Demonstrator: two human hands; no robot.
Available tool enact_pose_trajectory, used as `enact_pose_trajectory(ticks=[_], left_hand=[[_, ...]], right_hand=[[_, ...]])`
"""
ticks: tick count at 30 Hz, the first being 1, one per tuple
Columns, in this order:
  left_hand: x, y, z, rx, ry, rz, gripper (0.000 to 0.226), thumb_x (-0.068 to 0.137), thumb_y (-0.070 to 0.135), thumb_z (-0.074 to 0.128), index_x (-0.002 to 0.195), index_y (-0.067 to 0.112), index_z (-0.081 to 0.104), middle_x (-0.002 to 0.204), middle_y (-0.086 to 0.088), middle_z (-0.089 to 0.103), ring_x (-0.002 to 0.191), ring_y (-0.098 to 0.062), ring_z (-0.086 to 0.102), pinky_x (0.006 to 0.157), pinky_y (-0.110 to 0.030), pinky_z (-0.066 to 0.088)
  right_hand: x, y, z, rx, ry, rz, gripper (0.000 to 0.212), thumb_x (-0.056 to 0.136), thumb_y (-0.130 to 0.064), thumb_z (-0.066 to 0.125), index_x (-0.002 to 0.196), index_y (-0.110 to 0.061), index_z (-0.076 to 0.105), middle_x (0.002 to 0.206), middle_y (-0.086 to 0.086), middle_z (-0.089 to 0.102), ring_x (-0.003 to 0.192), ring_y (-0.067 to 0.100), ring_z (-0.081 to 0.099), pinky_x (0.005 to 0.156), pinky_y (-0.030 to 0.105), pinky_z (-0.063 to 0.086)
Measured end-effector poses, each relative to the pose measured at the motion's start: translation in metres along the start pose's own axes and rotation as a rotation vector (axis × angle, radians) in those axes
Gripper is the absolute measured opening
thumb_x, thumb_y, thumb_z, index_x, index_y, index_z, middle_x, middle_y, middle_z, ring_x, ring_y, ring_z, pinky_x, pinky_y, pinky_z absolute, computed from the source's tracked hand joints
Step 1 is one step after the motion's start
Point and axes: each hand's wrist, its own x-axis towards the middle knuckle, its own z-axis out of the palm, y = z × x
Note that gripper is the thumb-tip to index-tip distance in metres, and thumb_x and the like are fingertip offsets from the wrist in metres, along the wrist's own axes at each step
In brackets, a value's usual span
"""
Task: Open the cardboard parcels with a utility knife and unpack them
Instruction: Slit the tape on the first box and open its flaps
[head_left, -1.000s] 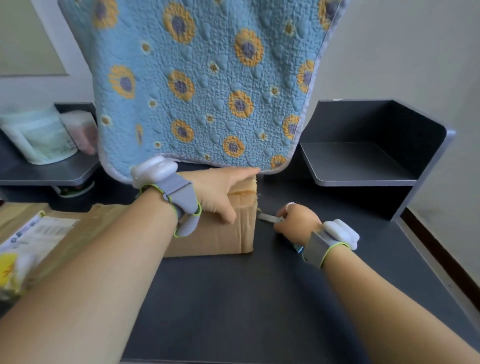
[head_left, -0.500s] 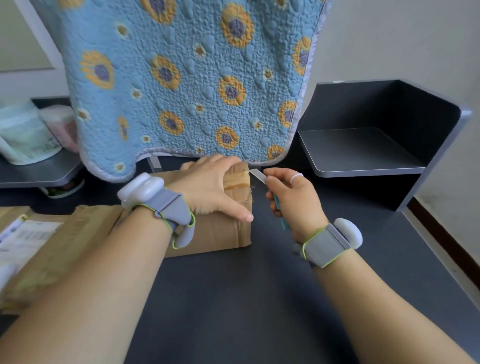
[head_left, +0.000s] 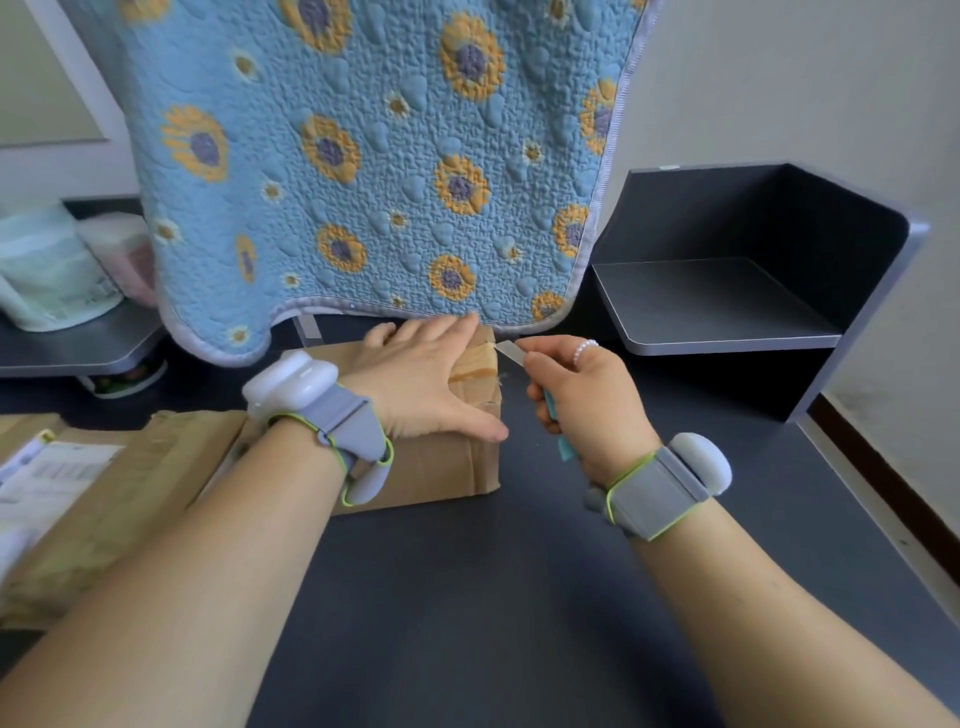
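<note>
Pressing flat, your left hand (head_left: 415, 384) steadies the light, crushable box (head_left: 441, 467) on the desk (head_left: 519, 597). Your right hand (head_left: 582, 400) clenches the knife (head_left: 511, 351), blade at the taped seam; cut shallow.

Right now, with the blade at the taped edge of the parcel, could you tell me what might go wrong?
1. The utility knife blade points toward the left hand pressing the parcel; a slip could cut its fingers.
2. The quilt hangs just above the cut and could get nicked.
</note>
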Motion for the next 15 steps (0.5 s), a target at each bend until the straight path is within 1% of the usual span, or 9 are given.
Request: enact_pose_trajectory(ticks=[3,5,9,12,15], left_hand=[[0.0004,-0.0007,0.0001,-0.001,-0.006,0.004,0.123,0.047,0.082,0.043,0.146,0.031,-0.011,0.157,0.013,-0.004,0.144,-0.013,-0.001,0.114,-0.039,0.0],[0.0009,-0.0005,0.0004,0.001,-0.011,0.006,0.124,0.046,0.082,0.043,0.146,0.031,-0.011,0.157,0.013,-0.004,0.144,-0.013,-0.002,0.114,-0.039,0.0],[0.0018,-0.0012,0.0001,-0.001,-0.016,0.009,0.123,0.05,0.082,0.046,0.146,0.031,-0.012,0.157,0.013,-0.005,0.144,-0.013,-0.002,0.114,-0.04,0.0],[0.0021,-0.0008,-0.0004,-0.006,-0.019,0.005,0.124,0.047,0.082,0.044,0.146,0.031,-0.012,0.157,0.013,-0.004,0.144,-0.013,-0.002,0.114,-0.04,0.0],[0.0024,-0.0004,-0.0003,-0.015,-0.015,0.005,0.124,0.047,0.081,0.045,0.146,0.031,-0.011,0.157,0.013,-0.003,0.144,-0.013,-0.001,0.114,-0.04,0.001]], right_hand=[[0.0009,0.0001,0.0031,-0.039,0.015,-0.006,0.018,0.093,-0.012,0.049,0.095,-0.021,0.064,0.061,-0.002,0.052,0.043,0.003,0.044,0.04,0.014,0.036],[0.0016,0.0001,0.0036,-0.039,0.013,0.007,0.018,0.093,-0.012,0.049,0.095,-0.021,0.064,0.06,-0.002,0.052,0.044,0.006,0.043,0.041,0.015,0.035],[0.0019,-0.0013,0.0015,-0.019,-0.006,0.032,0.018,0.092,-0.011,0.049,0.096,-0.019,0.065,0.058,-0.001,0.051,0.041,0.006,0.042,0.037,0.013,0.034],[0.0017,-0.0023,-0.0005,-0.026,-0.021,0.029,0.019,0.092,-0.01,0.05,0.096,-0.018,0.066,0.056,-0.001,0.051,0.038,0.004,0.041,0.036,0.013,0.034],[0.0009,-0.0034,-0.0031,-0.022,-0.032,0.034,0.018,0.091,-0.009,0.05,0.094,-0.017,0.066,0.054,-0.001,0.05,0.032,0.003,0.04,0.035,0.013,0.033]])
